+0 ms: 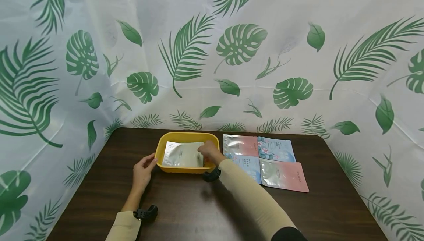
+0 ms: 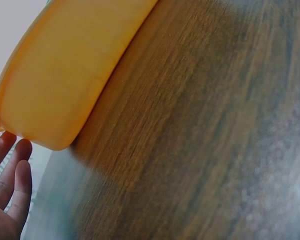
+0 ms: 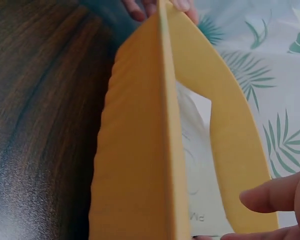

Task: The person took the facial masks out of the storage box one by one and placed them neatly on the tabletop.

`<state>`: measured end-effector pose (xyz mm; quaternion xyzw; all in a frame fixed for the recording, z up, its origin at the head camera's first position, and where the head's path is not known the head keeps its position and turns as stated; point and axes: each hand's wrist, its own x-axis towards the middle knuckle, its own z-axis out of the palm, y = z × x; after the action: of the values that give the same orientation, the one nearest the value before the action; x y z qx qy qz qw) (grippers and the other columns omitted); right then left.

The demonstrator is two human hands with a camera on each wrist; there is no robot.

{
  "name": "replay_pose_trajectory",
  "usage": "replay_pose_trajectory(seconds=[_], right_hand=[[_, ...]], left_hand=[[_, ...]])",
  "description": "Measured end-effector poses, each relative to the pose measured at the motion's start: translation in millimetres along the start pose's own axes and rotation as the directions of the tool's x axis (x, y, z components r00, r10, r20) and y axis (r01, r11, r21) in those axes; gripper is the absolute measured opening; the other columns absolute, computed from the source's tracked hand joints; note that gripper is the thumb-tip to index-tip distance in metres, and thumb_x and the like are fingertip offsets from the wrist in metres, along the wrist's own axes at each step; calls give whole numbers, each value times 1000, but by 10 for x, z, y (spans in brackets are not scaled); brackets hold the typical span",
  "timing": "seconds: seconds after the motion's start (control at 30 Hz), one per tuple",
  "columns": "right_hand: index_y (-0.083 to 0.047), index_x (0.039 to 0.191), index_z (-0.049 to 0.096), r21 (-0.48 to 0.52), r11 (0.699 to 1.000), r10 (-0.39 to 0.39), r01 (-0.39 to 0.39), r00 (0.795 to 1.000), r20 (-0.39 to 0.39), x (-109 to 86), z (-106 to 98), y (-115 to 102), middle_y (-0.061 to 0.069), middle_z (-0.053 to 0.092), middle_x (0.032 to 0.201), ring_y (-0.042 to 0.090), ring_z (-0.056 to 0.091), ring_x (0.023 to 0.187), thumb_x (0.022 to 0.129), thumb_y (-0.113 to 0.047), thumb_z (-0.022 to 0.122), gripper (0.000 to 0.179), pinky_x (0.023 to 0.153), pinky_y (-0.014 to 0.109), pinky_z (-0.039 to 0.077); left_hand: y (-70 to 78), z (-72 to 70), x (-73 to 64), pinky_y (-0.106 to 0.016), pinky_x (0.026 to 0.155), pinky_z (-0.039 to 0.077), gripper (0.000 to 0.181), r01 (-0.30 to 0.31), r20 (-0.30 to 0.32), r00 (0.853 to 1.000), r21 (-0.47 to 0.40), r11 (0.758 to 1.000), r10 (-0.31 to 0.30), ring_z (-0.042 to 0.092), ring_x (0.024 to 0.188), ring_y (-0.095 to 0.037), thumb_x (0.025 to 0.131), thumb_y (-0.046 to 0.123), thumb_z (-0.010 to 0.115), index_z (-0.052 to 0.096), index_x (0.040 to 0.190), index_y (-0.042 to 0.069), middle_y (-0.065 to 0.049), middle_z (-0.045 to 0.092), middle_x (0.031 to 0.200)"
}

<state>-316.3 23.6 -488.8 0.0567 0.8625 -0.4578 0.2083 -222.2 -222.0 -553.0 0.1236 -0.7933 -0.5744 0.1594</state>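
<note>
The left sleeve (image 1: 124,227) and the right sleeve (image 1: 256,195) are plain pale cream, close-fitting, smooth and lightly creased. Beyond the cream, towards the elbow, the right arm is covered by a black band of cloth (image 1: 289,234). A black strap with a rounded black housing circles each wrist: the left wristband (image 1: 141,214) and the right wristband (image 1: 212,175). The hands (image 1: 143,170) are bare.

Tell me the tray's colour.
The tray is yellow, seen best in the head view.
</note>
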Motion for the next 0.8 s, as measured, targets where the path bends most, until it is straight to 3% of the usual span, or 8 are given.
replay_pose_trajectory(seconds=[0.17, 0.33, 0.47, 0.63, 0.8], right_hand=[[8, 90, 62, 3, 1000, 29, -28, 998, -55, 36, 56, 28, 4, 40, 53, 18, 39, 46, 87, -2, 59, 11, 44, 27, 38], [8, 87, 62, -54, 997, 43, -46, 997, -67, 41, 107, 22, 6, 45, 53, 20, 43, 46, 83, 0, 63, 9, 42, 26, 37], [11, 94, 63, -111, 993, 34, -41, 997, -68, 40, 132, 12, 10, 51, 58, 20, 46, 45, 83, 1, 61, 15, 40, 26, 39], [12, 110, 60, -104, 993, 45, -53, 996, -80, 77, 159, 26, 18, 59, 79, 21, 56, 46, 87, 1, 59, 26, 39, 25, 46], [11, 91, 66, -92, 996, -1, -10, 992, -124, 122, 180, 83, 14, 59, 70, 19, 50, 43, 86, 3, 58, 12, 37, 23, 41]], left_hand=[[11, 8, 6, -10, 67, 46, 34, 6, -3, 1000, 0, 1000, -6, 55, 78, 6, 92, 20, 68, 67, 121, 3, -19, 67, 120], [10, 11, 5, -9, 68, 47, 33, 4, -12, 1000, -14, 1000, -4, 55, 78, 7, 92, 19, 69, 67, 120, 2, -19, 68, 121], [11, 8, 1, -10, 68, 46, 33, 4, -15, 1000, -7, 1000, -4, 55, 78, 6, 92, 20, 69, 68, 120, 3, -19, 68, 121], [11, 5, 1, -11, 68, 46, 33, 9, -13, 1000, -8, 1000, -9, 55, 78, 5, 92, 20, 69, 67, 120, 3, -18, 68, 121], [1, 6, 7, -11, 68, 46, 34, 8, -8, 1000, -5, 1000, -8, 55, 79, 5, 92, 22, 69, 67, 121, 3, -18, 68, 122]])
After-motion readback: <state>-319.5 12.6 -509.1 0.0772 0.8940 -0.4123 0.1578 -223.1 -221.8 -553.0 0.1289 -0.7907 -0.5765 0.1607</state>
